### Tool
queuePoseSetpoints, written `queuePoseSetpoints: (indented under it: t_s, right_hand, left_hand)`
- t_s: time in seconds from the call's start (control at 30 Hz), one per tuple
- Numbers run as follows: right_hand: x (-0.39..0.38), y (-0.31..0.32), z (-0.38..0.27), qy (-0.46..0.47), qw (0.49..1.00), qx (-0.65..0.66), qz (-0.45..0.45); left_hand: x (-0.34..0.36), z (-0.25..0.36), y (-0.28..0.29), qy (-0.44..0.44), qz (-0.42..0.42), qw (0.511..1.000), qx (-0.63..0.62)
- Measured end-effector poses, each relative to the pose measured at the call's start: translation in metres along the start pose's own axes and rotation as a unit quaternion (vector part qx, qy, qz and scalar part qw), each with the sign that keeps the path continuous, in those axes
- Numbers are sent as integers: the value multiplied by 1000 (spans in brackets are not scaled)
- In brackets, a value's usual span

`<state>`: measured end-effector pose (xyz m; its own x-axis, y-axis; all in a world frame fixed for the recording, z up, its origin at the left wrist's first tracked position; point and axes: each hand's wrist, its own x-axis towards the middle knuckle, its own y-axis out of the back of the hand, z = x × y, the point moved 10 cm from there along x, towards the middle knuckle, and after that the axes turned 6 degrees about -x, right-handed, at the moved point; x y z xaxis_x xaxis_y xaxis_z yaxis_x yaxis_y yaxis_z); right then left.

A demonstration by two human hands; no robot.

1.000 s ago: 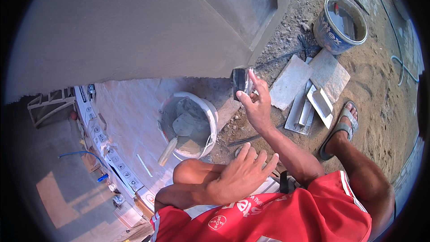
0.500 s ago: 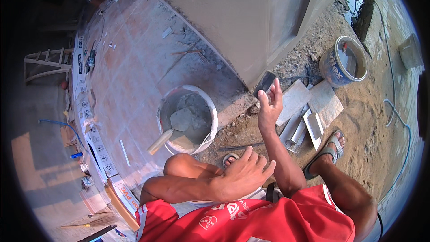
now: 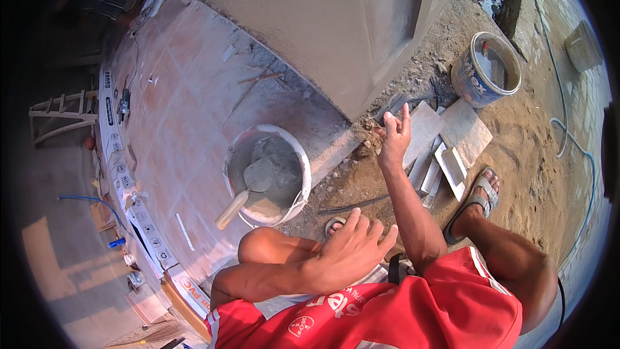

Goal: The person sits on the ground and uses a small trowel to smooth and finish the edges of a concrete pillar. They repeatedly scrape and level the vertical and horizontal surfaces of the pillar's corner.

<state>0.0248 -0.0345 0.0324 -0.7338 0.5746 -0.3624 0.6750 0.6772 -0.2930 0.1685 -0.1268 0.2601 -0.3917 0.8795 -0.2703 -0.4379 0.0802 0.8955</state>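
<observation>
My right hand (image 3: 395, 142) is raised by the lower corner of a grey plastered wall (image 3: 323, 39), its index finger pointing up. A dark, flat rectangular piece (image 3: 391, 103) shows just beyond its fingertips, against the wall's foot; the fingers gripping it are partly hidden. My left hand (image 3: 358, 245) hangs over my lap with its fingers stretched out and holds nothing. Left of it stands a white bucket (image 3: 306, 174) of grey wet mortar (image 3: 281, 155). A trowel with a wooden handle (image 3: 232, 210) rests in the bucket, its blade on the mortar.
Tile pieces (image 3: 468, 132) and metal channel offcuts (image 3: 445, 171) lie on sandy ground at the right. Beyond them is a paint bucket (image 3: 475, 81) with water and tools inside. A blue hose (image 3: 591, 200) runs along the far right. Dusty tiled floor (image 3: 187, 103) extends left.
My right hand has shifted slightly, its index finger now more upright, and the dark piece looks flatter and less exposed. My left hand is nearly still. The whole view has shifted a little.
</observation>
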Motion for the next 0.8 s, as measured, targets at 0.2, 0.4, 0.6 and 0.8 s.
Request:
queuePoseSetpoints:
  t_s: [0.2,0.4,0.6,0.8]
  right_hand:
    - [6,-36,23,-98,995,-2,4]
    - [-55,-48,-32,74,995,-59,-40]
    - [12,20,37,-83,994,29,67]
    - [-2,-23,61,-157,987,-22,-1]
  left_hand:
    - [6,6,-4,-13,-31,999,-15]
    - [9,0,-6,-27,-69,997,-33]
    - [11,-3,-2,-10,-99,993,-68]
    - [11,-4,-2,-5,-101,993,-62]
